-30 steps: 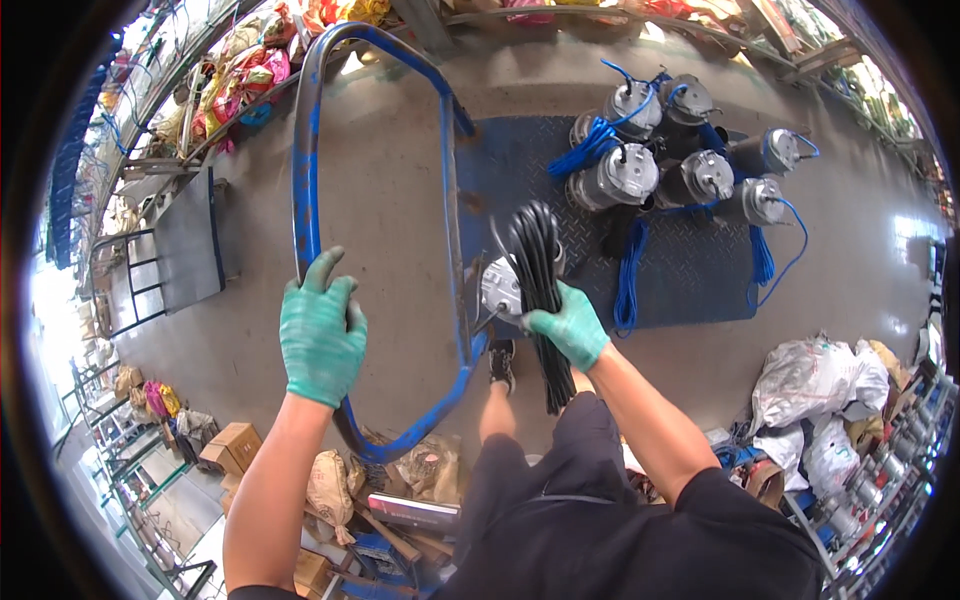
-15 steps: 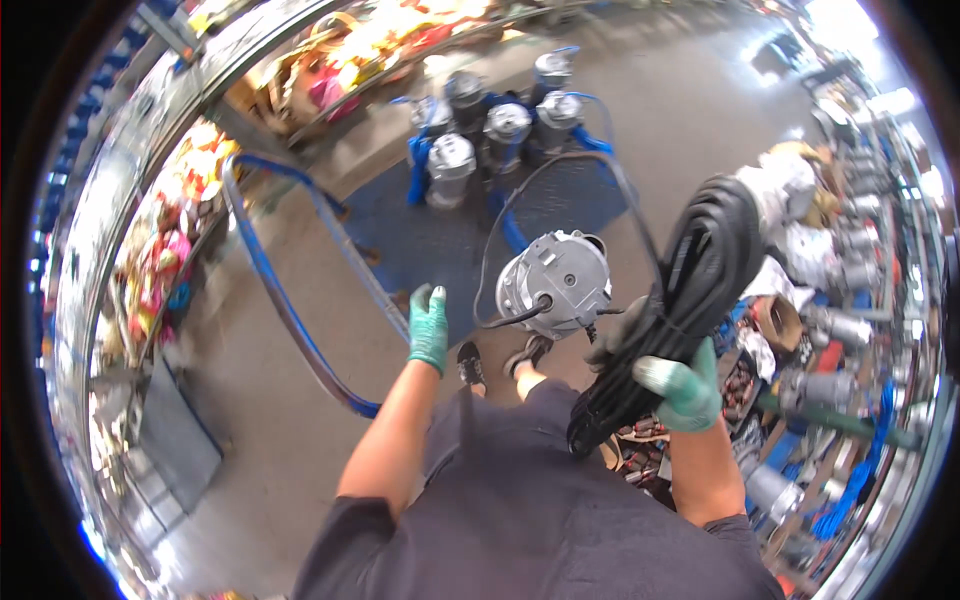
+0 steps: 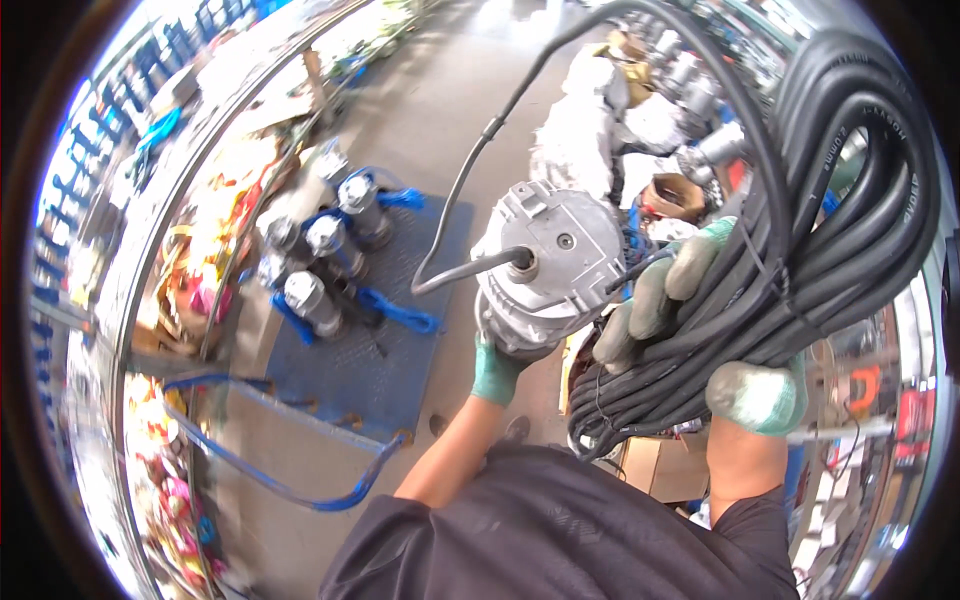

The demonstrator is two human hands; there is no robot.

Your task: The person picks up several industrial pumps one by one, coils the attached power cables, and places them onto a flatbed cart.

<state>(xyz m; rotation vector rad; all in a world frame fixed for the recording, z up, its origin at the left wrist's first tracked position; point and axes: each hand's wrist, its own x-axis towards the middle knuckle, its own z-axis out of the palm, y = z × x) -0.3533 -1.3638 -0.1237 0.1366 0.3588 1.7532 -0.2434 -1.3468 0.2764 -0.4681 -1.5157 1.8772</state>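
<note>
A grey metal submersible pump [image 3: 585, 215] hangs upright in front of me, a black cable running out of its top. My left hand [image 3: 497, 372], in a green glove, is against the pump's lower near side; the body hides most of its fingers, so its grip does not show fully. My right hand [image 3: 757, 397], gloved alike, is closed around a thick tied coil of black cable [image 3: 860, 230]. One cable loop arches from the coil over to the pump. The coil sits at the right, close to the camera.
To the left stands a blue platform cart [image 3: 400, 340] with a bent tube handle [image 3: 280, 480]. Several smaller grey pumps [image 3: 310, 300] with blue straps stand on it. Shelves of colourful goods [image 3: 190, 290] line the left. White bags [image 3: 575, 150] and a cardboard box [image 3: 665, 470] lie at right.
My left hand has moved from free air to the pump's side. My view has turned right, so the cart now lies further left. The pump and coil appear nearer.
</note>
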